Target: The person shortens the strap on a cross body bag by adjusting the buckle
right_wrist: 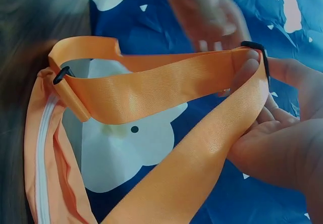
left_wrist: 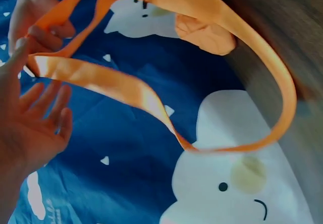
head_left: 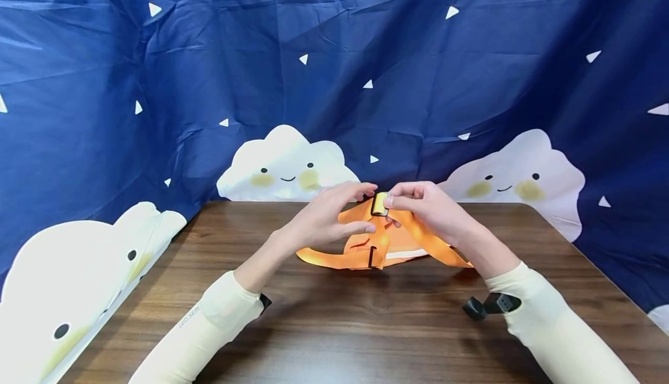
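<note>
An orange webbing strap (right_wrist: 146,90) with a black slide buckle (head_left: 380,204) is raised above the table. It belongs to an orange fabric bag (right_wrist: 38,148) with a white zipper. My right hand (head_left: 431,210) pinches the strap at the buckle, thumb on one side and fingertips on the other. Just left of the buckle is my left hand (head_left: 331,212), its fingers extended and thumb spread; in the right wrist view it looks blurred. A second black slide buckle (right_wrist: 63,74) sits lower on the strap, near the bag. A long loop of strap hangs out in the left wrist view.
The bag lies toward the far side of a brown wood-grain table (head_left: 334,326). Behind it hangs a dark blue curtain (head_left: 324,82) printed with white clouds and small triangles. A dark wrist device (head_left: 491,305) is on the right sleeve.
</note>
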A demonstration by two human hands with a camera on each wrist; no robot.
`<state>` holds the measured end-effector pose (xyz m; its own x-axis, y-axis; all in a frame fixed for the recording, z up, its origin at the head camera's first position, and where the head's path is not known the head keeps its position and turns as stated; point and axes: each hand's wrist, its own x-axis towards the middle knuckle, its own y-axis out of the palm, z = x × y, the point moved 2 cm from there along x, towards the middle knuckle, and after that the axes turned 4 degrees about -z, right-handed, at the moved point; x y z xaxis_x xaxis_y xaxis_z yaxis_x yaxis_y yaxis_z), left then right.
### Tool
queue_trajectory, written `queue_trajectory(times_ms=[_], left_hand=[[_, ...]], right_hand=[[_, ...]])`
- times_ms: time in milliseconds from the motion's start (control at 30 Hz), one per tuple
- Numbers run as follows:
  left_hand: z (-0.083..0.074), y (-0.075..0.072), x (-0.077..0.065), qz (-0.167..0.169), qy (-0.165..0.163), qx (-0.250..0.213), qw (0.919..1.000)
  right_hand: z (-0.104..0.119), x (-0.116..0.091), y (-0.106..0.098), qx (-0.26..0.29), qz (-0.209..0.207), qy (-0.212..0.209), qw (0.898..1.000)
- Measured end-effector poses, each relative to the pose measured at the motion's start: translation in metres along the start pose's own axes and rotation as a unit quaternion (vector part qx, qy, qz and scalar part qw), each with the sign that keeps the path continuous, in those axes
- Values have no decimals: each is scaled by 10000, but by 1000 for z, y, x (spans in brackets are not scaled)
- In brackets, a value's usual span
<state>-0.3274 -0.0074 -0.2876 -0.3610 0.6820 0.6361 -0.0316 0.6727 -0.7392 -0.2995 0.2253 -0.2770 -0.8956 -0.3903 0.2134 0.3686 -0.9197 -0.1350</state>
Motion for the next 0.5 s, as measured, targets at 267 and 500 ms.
queue_trajectory(times_ms=[267,500], left_hand=[[-18,-14,0,-420,772,224,9959],[-12,-18,-3,-703,846,176,9938]], right_hand=[[-2,1,7,-420,473,-196,9978],[-5,0,-4,-874,626,-71,9942]])
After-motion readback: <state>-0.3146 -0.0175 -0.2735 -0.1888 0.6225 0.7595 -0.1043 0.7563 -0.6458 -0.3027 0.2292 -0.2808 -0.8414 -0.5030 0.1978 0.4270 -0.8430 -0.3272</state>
